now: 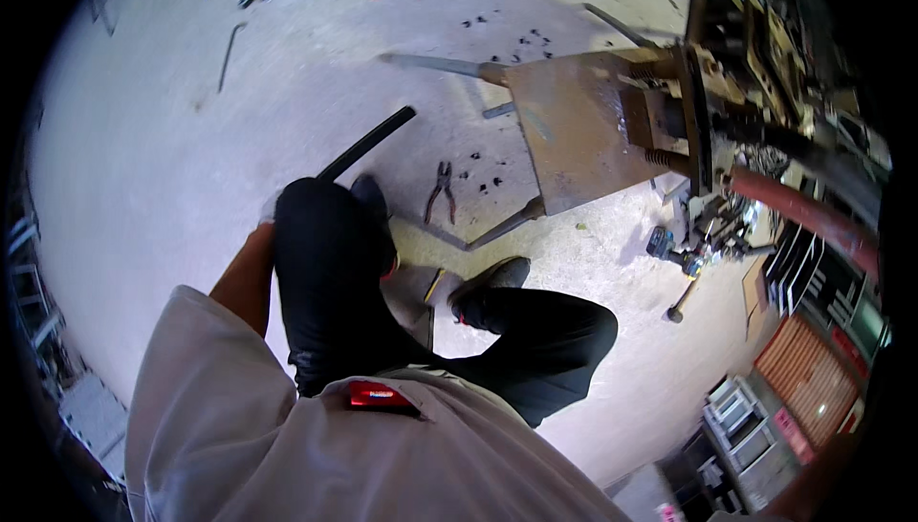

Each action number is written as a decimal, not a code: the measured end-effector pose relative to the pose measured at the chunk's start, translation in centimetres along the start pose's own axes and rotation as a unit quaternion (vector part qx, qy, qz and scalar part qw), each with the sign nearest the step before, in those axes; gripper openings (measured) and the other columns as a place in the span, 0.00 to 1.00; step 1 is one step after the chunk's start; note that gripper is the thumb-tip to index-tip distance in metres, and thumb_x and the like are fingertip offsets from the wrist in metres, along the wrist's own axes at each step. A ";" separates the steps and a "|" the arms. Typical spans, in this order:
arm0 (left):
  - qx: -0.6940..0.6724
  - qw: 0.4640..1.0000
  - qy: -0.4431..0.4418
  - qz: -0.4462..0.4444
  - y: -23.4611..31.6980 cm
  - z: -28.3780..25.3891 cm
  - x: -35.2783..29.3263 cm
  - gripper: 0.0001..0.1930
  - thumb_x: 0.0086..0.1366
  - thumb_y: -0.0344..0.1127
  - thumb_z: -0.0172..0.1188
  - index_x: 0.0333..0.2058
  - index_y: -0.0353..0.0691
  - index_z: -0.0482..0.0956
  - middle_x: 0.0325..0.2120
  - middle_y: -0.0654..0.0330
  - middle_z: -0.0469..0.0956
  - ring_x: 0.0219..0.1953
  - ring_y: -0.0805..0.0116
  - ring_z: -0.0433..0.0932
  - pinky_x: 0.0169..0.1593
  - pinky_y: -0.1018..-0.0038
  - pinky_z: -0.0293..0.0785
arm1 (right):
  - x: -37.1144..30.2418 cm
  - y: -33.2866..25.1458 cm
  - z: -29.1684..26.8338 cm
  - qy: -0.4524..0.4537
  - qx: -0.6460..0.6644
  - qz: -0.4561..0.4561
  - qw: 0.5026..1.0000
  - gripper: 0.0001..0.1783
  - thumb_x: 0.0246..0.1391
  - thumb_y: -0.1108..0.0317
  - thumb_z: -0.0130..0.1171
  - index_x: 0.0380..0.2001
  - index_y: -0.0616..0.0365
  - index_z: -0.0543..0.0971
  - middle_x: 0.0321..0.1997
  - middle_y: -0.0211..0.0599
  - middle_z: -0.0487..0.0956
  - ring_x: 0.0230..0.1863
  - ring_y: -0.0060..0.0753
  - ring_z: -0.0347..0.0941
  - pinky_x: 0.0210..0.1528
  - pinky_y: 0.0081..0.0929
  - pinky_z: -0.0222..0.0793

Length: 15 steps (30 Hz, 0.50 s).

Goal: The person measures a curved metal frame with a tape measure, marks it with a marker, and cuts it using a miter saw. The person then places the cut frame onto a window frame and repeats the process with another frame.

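My left hand [269, 208] is at the outer side of my raised left knee, and its fingers are hidden behind the dark trouser leg. A straight black bar [371, 143] sticks out from behind that knee, in line with the hand. The knee covers its near end, so whether I grip it does not show. Part of my right forearm [813, 474] appears dimly at the lower right rim; that hand is out of view. Pliers with reddish handles [442, 191] lie on the floor ahead of my feet, nearest to the bar.
A metal stand with a brown plate [583, 130] and splayed legs occupies the right. Beneath its red pipe [803, 216] lies a cordless drill [673, 252]. Small black pieces [531, 41] litter the pale floor. A hooked rod [229, 56] lies far left; metal frames [741, 417] stand lower right.
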<state>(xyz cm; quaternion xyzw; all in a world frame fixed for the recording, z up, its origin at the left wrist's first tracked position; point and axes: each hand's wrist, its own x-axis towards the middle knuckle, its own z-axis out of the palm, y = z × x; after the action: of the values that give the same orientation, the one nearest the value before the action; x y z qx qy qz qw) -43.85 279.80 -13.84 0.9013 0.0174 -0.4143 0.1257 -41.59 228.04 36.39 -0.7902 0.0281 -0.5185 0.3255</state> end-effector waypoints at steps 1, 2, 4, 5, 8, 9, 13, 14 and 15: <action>0.005 1.000 -0.008 -0.004 0.1 0.8 1.2 0.23 0.70 0.58 0.55 0.48 0.45 0.81 0.42 0.45 0.85 0.47 0.49 0.83 0.51 0.59 0.75 | -3.0 1.1 -0.4 0.008 -0.006 0.011 1.000 0.20 0.64 0.48 0.60 0.23 0.46 0.72 0.18 0.24 0.73 0.20 0.22 0.71 0.24 0.24 0.66; 0.018 1.000 -0.017 0.003 0.1 1.5 2.4 0.23 0.70 0.58 0.55 0.48 0.45 0.81 0.41 0.46 0.85 0.47 0.49 0.83 0.51 0.59 0.75 | -6.0 2.1 -0.9 0.021 -0.020 0.023 0.999 0.20 0.64 0.48 0.60 0.23 0.46 0.72 0.18 0.24 0.73 0.20 0.22 0.71 0.25 0.24 0.66; 0.035 0.999 -0.033 0.014 0.3 3.1 4.7 0.23 0.70 0.58 0.55 0.48 0.45 0.81 0.41 0.46 0.85 0.47 0.49 0.83 0.51 0.59 0.75 | -11.5 3.1 -1.5 0.042 -0.048 0.044 0.997 0.19 0.64 0.48 0.60 0.24 0.46 0.72 0.19 0.25 0.73 0.20 0.23 0.71 0.25 0.24 0.67; 0.039 0.998 -0.037 0.021 0.3 3.9 5.8 0.23 0.70 0.57 0.56 0.48 0.45 0.81 0.41 0.46 0.85 0.46 0.50 0.83 0.51 0.59 0.75 | -13.9 3.3 -1.7 0.053 -0.061 0.051 0.995 0.19 0.64 0.49 0.60 0.24 0.47 0.72 0.19 0.25 0.73 0.21 0.23 0.71 0.25 0.24 0.67; 0.049 0.997 -0.049 0.040 -0.5 6.3 7.8 0.22 0.70 0.57 0.56 0.48 0.45 0.81 0.41 0.46 0.85 0.46 0.50 0.83 0.50 0.59 0.75 | -20.6 2.8 -2.1 0.081 -0.100 0.076 0.989 0.19 0.63 0.49 0.61 0.25 0.48 0.72 0.20 0.26 0.74 0.21 0.23 0.71 0.26 0.25 0.67; 0.051 0.996 -0.051 0.043 -1.1 6.9 7.8 0.22 0.70 0.57 0.56 0.48 0.44 0.81 0.40 0.46 0.85 0.46 0.51 0.83 0.50 0.59 0.75 | -22.6 2.4 -2.3 0.086 -0.112 0.088 0.986 0.18 0.63 0.49 0.61 0.26 0.48 0.73 0.20 0.26 0.74 0.22 0.23 0.71 0.27 0.25 0.67; 0.031 0.998 -0.036 0.033 -4.6 8.2 7.8 0.22 0.70 0.57 0.56 0.48 0.44 0.81 0.40 0.47 0.85 0.45 0.52 0.83 0.50 0.60 0.76 | -28.7 0.7 -1.7 0.094 -0.132 0.123 0.979 0.18 0.63 0.49 0.61 0.27 0.49 0.73 0.21 0.27 0.74 0.23 0.24 0.71 0.28 0.26 0.68; 0.030 0.997 -0.045 0.052 -3.7 9.0 8.7 0.22 0.70 0.56 0.56 0.48 0.44 0.81 0.40 0.47 0.84 0.44 0.52 0.83 0.50 0.60 0.76 | -29.7 -0.4 -2.6 0.101 -0.159 0.121 0.975 0.18 0.62 0.50 0.62 0.28 0.49 0.73 0.21 0.27 0.75 0.23 0.24 0.71 0.28 0.26 0.68; 0.022 0.997 -0.044 0.053 -4.3 9.7 8.6 0.22 0.70 0.56 0.56 0.48 0.44 0.80 0.40 0.47 0.84 0.44 0.52 0.83 0.49 0.60 0.76 | -30.8 -1.3 -2.9 0.102 -0.165 0.127 0.973 0.18 0.62 0.50 0.62 0.28 0.49 0.73 0.21 0.27 0.75 0.23 0.24 0.71 0.28 0.26 0.68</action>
<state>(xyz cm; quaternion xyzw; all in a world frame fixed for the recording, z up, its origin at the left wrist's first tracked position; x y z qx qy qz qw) -45.97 281.03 -27.25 0.8844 -0.0449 -0.4466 0.1281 -58.59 239.40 13.17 -0.7661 0.2463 -0.5387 0.2494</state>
